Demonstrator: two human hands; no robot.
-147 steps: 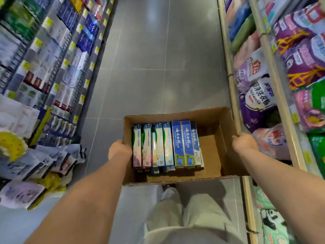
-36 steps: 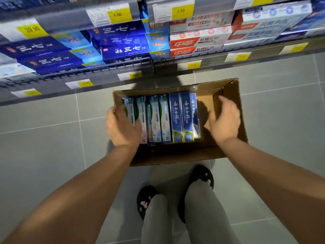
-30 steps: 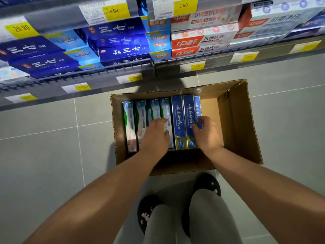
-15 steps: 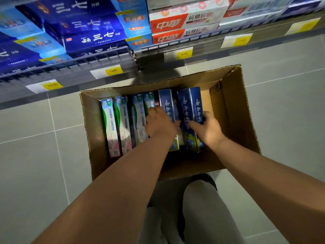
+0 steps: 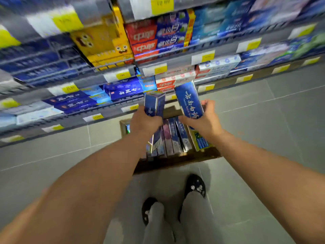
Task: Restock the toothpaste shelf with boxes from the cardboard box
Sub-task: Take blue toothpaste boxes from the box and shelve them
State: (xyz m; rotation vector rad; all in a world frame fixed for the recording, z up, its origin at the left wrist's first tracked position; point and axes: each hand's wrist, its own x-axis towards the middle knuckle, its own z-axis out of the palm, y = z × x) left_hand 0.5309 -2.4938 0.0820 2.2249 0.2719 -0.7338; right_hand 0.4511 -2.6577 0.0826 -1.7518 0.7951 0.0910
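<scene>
Toothpaste box in right hand (image 5: 189, 101): deep blue with white characters, green and yellow at its lower end. Box in left hand (image 5: 154, 103): blue, paler top end. Cardboard box (image 5: 175, 162): brown. Shelf stock: a yellow carton (image 5: 103, 43) with cartoon faces, red-and-blue cartons (image 5: 158, 36), dark blue cartons (image 5: 123, 90). Price tags (image 5: 161, 4): yellow and white. Floor (image 5: 263, 138): grey tiles. Shoes (image 5: 195, 185): black, pale markings.

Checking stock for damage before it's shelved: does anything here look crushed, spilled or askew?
Nothing looks damaged or spilled. The blue toothpaste boxes left in the brown cardboard box lean sideways rather than standing straight. The boxes in the left hand and right hand look intact, though blurred.
</scene>
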